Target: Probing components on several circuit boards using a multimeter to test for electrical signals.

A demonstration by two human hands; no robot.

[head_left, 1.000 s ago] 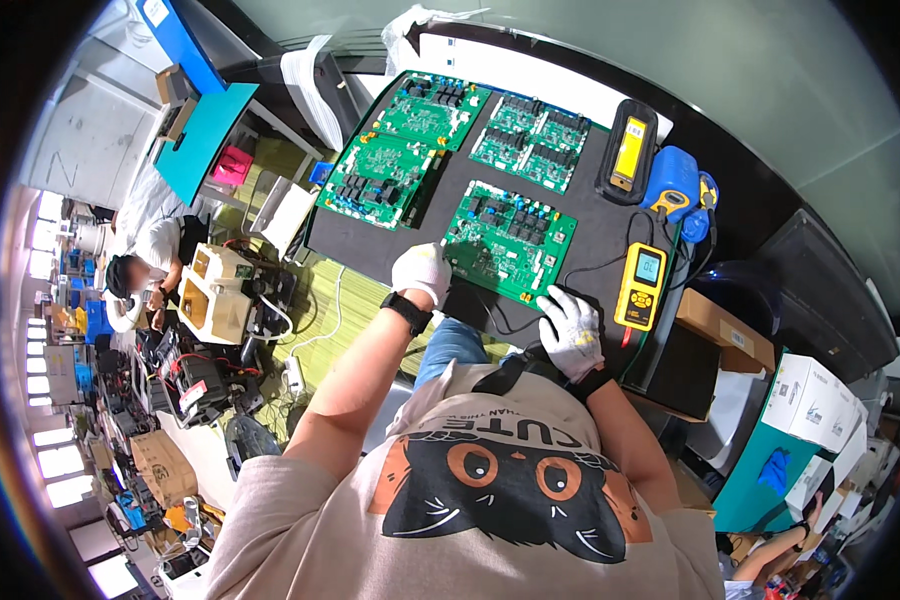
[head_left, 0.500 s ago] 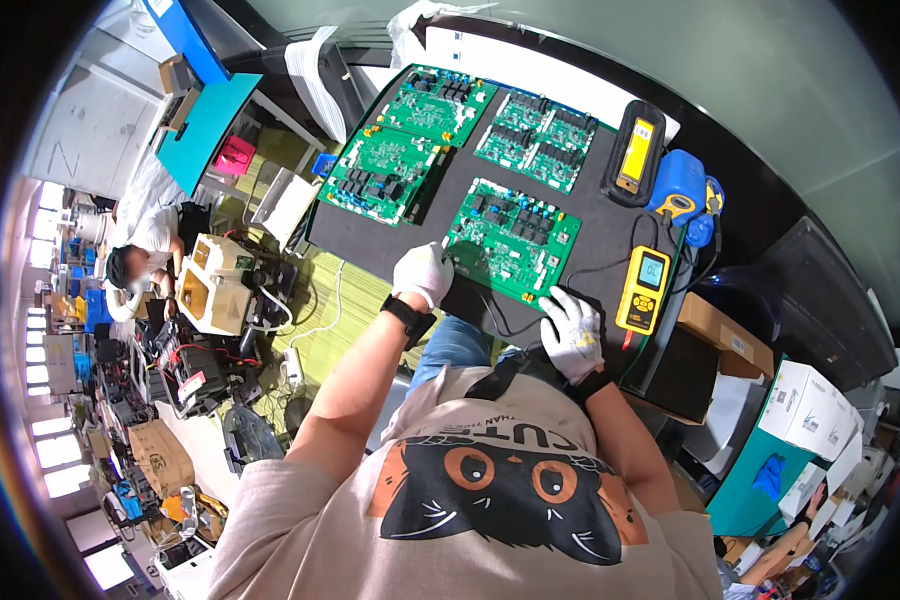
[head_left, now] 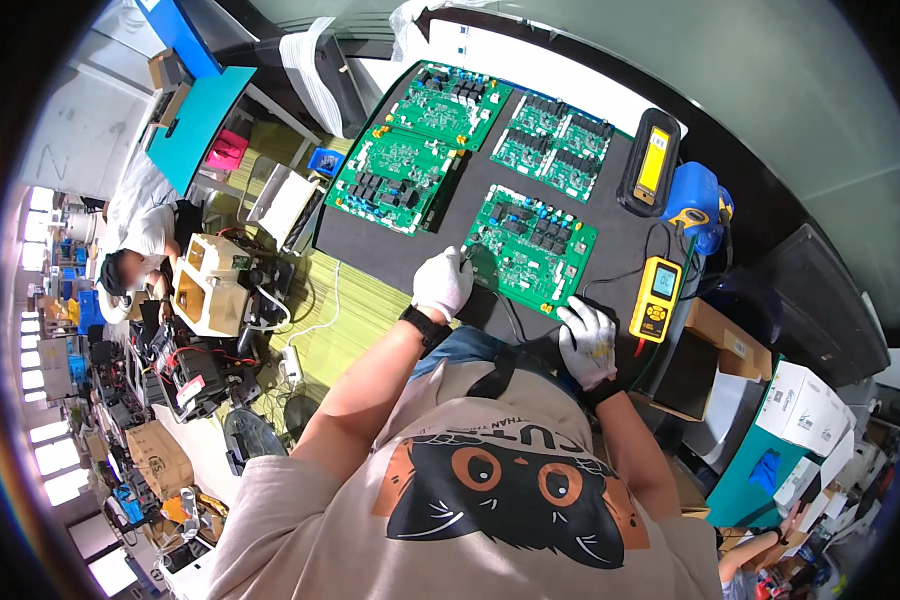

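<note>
A green circuit board with black and blue components lies on the dark mat in front of me. My left hand, in a white glove, is closed at the board's left edge, its fingertips pinching there. At the near right corner rests my right hand, also gloved, with its fingers stretched out and a little apart. It seems to touch the corner but does not wrap round it. Right of that hand lies a yellow handheld meter with a small screen. A black cable runs by the board's near edge.
Larger green boards lie at the far left of the mat, and a panel of smaller boards at the back. A black case with a yellow face, a blue tool and a cardboard box stand on the right.
The whole scene has shifted slightly right in the picture. Both hands keep about the same places at the board.
</note>
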